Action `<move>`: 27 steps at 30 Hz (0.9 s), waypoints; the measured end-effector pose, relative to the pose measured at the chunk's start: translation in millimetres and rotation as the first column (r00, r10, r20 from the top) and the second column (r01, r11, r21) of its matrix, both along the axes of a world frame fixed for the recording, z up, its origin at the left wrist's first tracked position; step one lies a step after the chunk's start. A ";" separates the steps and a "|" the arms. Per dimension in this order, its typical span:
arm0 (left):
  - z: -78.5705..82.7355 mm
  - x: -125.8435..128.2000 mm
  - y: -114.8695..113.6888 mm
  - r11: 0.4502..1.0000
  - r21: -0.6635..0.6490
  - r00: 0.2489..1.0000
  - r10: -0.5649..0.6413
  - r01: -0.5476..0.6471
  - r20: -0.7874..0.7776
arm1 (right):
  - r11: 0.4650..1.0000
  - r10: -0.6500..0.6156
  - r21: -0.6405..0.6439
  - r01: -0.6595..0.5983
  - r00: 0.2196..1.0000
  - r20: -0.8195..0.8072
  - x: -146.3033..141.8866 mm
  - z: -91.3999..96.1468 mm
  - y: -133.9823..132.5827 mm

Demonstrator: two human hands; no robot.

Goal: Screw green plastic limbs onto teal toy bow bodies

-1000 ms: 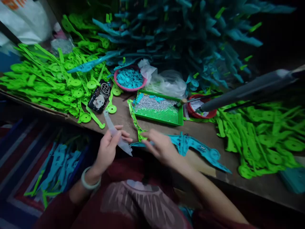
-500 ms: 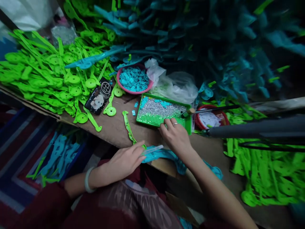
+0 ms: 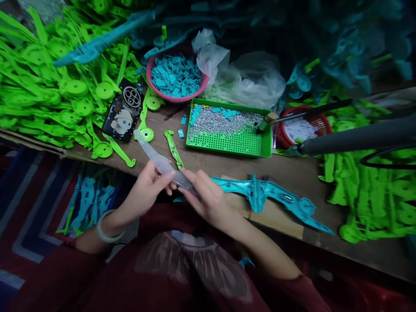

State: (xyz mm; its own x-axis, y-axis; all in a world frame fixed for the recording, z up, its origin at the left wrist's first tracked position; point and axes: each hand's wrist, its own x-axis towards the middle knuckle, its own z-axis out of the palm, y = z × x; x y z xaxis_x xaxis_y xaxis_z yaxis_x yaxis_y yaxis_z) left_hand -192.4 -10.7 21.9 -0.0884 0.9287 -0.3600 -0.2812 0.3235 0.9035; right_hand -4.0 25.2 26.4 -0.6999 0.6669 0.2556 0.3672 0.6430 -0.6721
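Both hands pinch clear blade piece [image 3: 162, 164]: left hand [image 3: 143, 195] mid-length, right hand [image 3: 208, 201] at its five-o'clock tip; teal assembly [image 3: 269, 197] at three o'clock looks unfinished.

The translucent grey strip [image 3: 162, 165] is pale and frosted. The teal plastic part [image 3: 269, 197] lies on a brown tabletop [image 3: 227, 167]. The perforated tray [image 3: 234, 143] is bright green and holds silver pins [image 3: 224, 123]. The pink bowl [image 3: 152, 89] carries turquoise chips [image 3: 175, 78]. The phone case [image 3: 123, 110] is black with a pale cartoon figure. The red basket [image 3: 320, 125] sits beside neon-green pieces [image 3: 48, 91].
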 end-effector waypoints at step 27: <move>-9.9 -8.6 34.1 0.889 -0.335 0.919 -0.372 0.313 -0.128 | 0.990 0.085 0.087 -0.111 0.963 0.257 44.0 -39.4 7.2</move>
